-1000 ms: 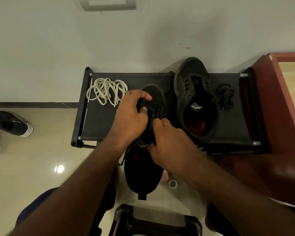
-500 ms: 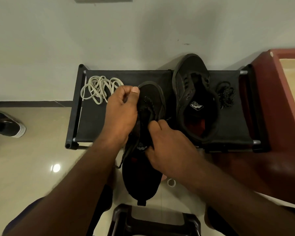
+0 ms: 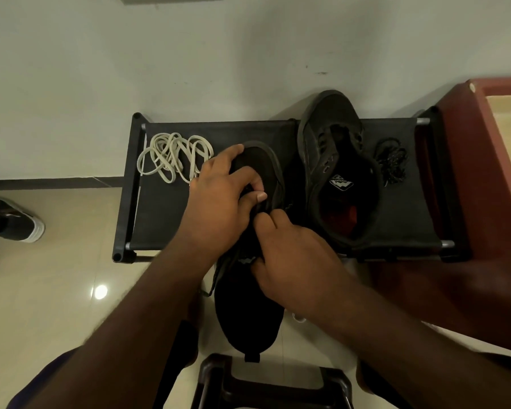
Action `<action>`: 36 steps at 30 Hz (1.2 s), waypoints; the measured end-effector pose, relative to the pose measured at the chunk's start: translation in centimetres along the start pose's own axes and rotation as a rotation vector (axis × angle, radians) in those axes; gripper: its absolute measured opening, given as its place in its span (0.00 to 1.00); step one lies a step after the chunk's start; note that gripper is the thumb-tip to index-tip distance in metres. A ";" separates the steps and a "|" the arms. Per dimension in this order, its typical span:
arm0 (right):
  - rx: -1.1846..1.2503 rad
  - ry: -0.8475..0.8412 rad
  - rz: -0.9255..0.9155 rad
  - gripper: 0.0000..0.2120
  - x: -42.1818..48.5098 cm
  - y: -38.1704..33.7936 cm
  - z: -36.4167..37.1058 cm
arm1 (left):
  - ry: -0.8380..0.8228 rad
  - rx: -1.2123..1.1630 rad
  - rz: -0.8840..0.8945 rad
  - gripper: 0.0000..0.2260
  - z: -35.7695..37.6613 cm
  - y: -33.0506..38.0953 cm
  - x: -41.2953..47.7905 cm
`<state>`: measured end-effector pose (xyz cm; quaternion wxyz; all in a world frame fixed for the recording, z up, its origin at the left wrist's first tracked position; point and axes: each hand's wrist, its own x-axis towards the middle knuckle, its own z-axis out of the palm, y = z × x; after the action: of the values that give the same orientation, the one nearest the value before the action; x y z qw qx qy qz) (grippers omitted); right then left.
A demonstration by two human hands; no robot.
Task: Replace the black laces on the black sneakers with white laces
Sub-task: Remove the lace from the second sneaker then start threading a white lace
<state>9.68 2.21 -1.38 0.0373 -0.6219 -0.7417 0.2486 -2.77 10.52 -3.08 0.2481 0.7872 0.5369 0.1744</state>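
A black sneaker is held over the front edge of a black fabric shoe rack, toe pointing at the wall. My left hand grips its front part, thumb across the lace area. My right hand pinches at the black lace near the tongue; the lace itself is mostly hidden by my fingers. The second black sneaker lies unlaced on the rack to the right. A loose bundle of white laces rests at the rack's left end, and a pile of removed black lace at its right end.
A dark red cabinet stands right of the rack. Another shoe with a white sole sits on the tiled floor at the left. A dark stool is below the held sneaker. A white wall is behind the rack.
My left thumb has swung down from the toe onto the lace area. My right hand stays at the tongue. The camera view has shifted slightly.
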 end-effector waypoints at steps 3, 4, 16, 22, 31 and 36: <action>0.000 0.002 0.002 0.16 0.0 -0.1 0.0 | 0.185 -0.250 -0.141 0.02 0.1 0.3 0.2; 0.009 0.004 -0.001 0.16 0.0 -0.1 0.0 | 0.277 -0.382 -0.252 0.02 -0.1 0.3 0.3; 0.018 0.037 -0.018 0.23 0.1 0.1 0.0 | -0.111 -0.158 0.051 0.14 -0.2 -0.2 0.1; 0.008 0.041 -0.019 0.23 0.3 0.1 -0.1 | -0.081 -0.060 0.051 0.08 -0.1 -0.5 0.0; 0.017 0.005 -0.013 0.18 0.1 -0.1 0.0 | 0.321 -0.551 -0.296 0.11 -1.1 0.1 0.6; 0.008 0.018 -0.011 0.19 0.2 -0.2 0.0 | -0.064 -0.176 -0.027 0.13 -0.5 0.0 0.0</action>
<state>9.49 2.33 -1.40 0.0479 -0.6198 -0.7437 0.2459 -3.00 10.63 -2.64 0.3357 0.7601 0.5220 0.1926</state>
